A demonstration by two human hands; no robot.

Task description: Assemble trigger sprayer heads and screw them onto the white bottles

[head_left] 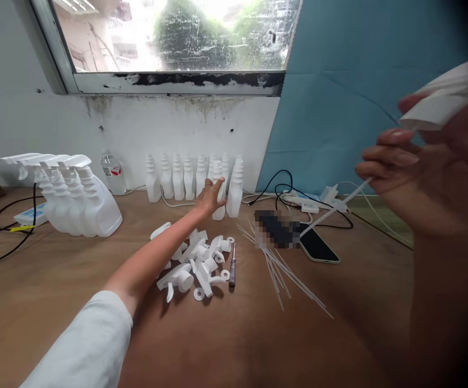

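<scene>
My left hand (210, 200) reaches forward to a white plastic bottle (217, 168) at the front of a row of similar bottles. Its thumb and fingers are around the bottle's upper body; some fingers are hidden. High on the right and close to the camera, my right hand (428, 167) grips a white trigger spray head (436, 110), blurred and partly cut off. A thin white dip tube (337, 207) slants down to the left from this hand. Beneath my left forearm lies a pile of loose white trigger spray heads (195, 253) with several white ring washers (199, 293).
Capped spray bottles (76, 202) stand at left, near a clear bottle (113, 173). A screwdriver (233, 272) lies beside the pile. Loose tubes (282, 269), a phone (318, 245) and a pixelated dark object (276, 229) lie right of centre. Black cables (286, 188) and a power strip (315, 200) are behind.
</scene>
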